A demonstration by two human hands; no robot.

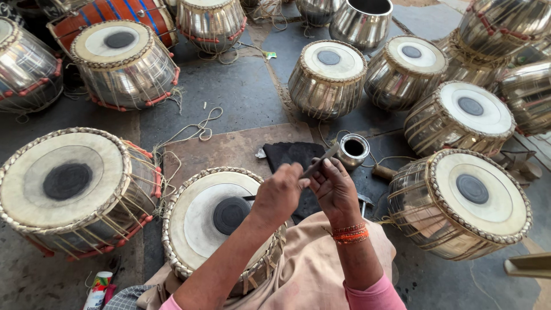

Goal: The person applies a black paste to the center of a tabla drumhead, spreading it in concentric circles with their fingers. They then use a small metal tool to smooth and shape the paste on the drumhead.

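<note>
A drum (pixel 198 215) with a pale skin and a black centre spot rests tilted on my lap, ringed by a braided edge. Both hands are raised together just above its right side. My left hand (pixel 280 192) is closed around the lower end of a thin dark metal tool (pixel 322 159). My right hand (pixel 333 186), with orange thread bands at the wrist, pinches the same tool from the right side. The tool's tip points toward a small steel cup (pixel 354 150) on the floor beyond my hands.
A black pad (pixel 290 154) lies on the floor ahead of the drum. Several metal-bodied drums (pixel 459 198) crowd the right and back, and a large laced drum (pixel 69 186) sits at left. Loose cord (pixel 198 129), a wooden handle (pixel 381 171) and a small tube (pixel 99 287) lie about.
</note>
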